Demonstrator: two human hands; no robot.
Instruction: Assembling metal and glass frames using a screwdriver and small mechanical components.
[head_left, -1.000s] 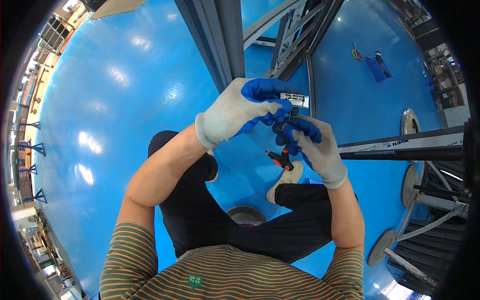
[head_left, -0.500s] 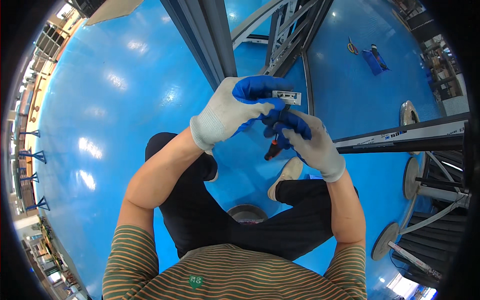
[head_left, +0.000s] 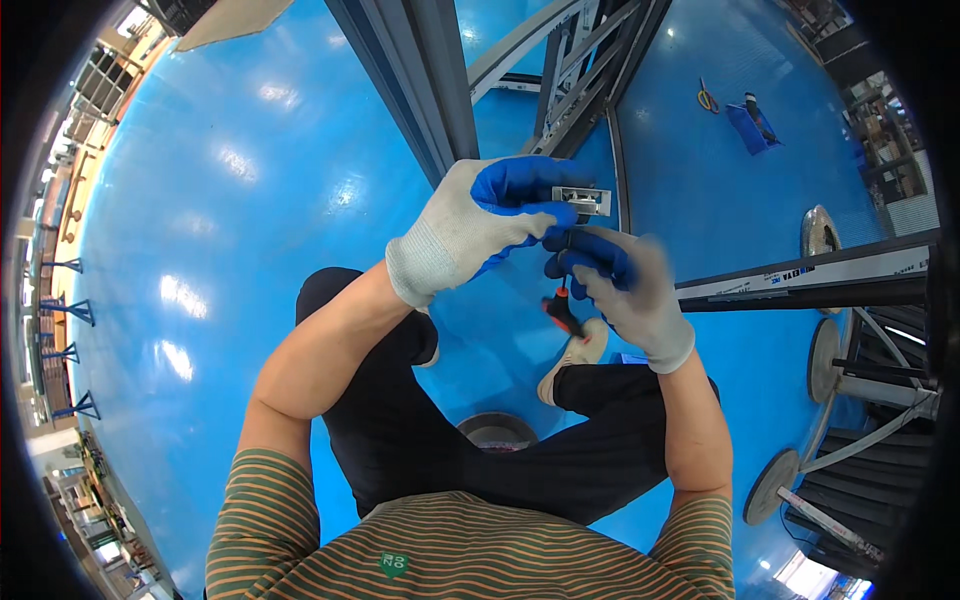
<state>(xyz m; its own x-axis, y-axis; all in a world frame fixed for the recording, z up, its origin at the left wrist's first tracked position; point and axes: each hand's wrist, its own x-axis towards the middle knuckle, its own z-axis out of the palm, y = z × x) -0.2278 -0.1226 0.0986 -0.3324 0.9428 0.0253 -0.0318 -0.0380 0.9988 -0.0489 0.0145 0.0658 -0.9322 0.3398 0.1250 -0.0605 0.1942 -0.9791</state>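
Note:
My left hand [head_left: 485,215], in a grey glove with blue coated fingers, pinches a small rectangular silvery metal fitting [head_left: 582,200] with an open recess. My gloved right hand [head_left: 635,295] is just below it, slightly blurred, with its fingers closed around the upper end of a screwdriver [head_left: 565,314]. The red and black handle hangs down beneath the fingers. Whether the screwdriver's tip touches the fitting is hidden behind the gloves.
A dark grey metal profile [head_left: 405,80] rises just beyond my left hand. Another frame bar [head_left: 800,285] runs off to the right. On the blue floor lie yellow-handled scissors [head_left: 708,98] and a blue box [head_left: 752,130]. A round dark-rimmed container [head_left: 497,428] stands between my legs.
Both hands and the fitting have shifted slightly to the right. The screwdriver's handle has swung, its lower end now pointing down and right instead of down and left.

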